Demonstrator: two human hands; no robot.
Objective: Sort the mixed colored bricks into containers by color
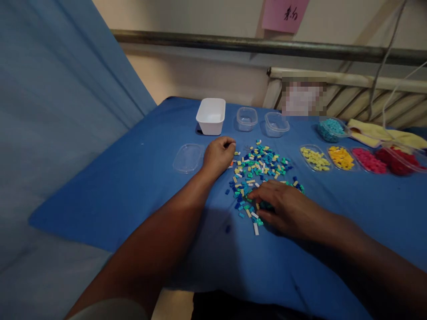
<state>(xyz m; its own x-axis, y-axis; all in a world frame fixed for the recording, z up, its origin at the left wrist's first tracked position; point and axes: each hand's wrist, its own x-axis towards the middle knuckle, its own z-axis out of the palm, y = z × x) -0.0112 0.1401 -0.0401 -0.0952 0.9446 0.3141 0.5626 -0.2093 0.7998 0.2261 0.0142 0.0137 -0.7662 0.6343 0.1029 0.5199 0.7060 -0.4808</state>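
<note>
A loose pile of small toy building bricks [262, 166] in blue, teal, green, cream and white is spread on the blue-covered table [133, 178]. At its upper left edge is my left hand [218, 154], fingers curled together; whatever they hold, if anything, is hidden. A bit of orange shows just below those fingers. My right hand [283, 204] reaches over the lower right of the pile, palm down. Its thumb and fingers are apart, with the fingertips among the bricks. A white brick [255, 229] lies at the pile's near edge.
Behind the pile stand a white tub [211, 116] and clear containers [246, 120]. A clear lid [187, 158] lies at left. Rightward are trays of yellow [315, 158], orange-yellow [340, 158], pink [369, 160] and red bricks [398, 161], plus a teal-filled container [332, 129].
</note>
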